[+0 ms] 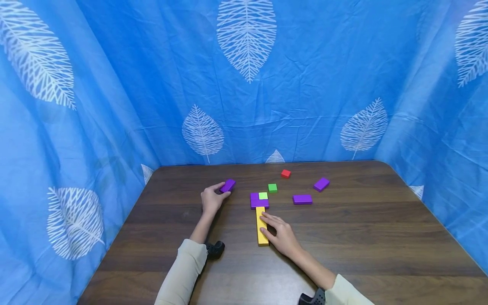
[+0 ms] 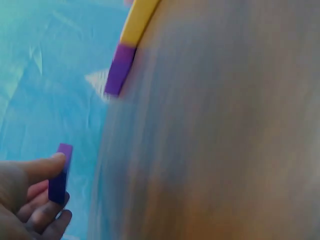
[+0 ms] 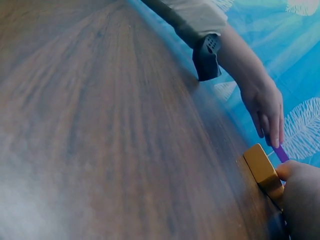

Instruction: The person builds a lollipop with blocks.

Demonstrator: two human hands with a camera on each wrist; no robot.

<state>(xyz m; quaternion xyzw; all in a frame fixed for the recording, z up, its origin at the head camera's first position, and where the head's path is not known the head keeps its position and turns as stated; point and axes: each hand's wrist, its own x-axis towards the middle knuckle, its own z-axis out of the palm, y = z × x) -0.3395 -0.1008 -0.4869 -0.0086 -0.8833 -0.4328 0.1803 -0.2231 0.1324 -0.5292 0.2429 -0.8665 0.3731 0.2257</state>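
Observation:
At the left of the table, my left hand pinches a purple block between thumb and fingers. The left wrist view also has this purple block held at its lower left. My right hand rests its fingertips and thumb on a long yellow block, whose left edge stays uncovered. Against the far end of the yellow block lies a purple piece, with a light green square at its far right corner. In the right wrist view, the yellow block shows beside my thumb.
A green block lies just beyond the purple and light green group, and a red block farther back. Two purple blocks lie to the right, one flat-on and one angled. A blue leaf-print curtain surrounds the wooden table.

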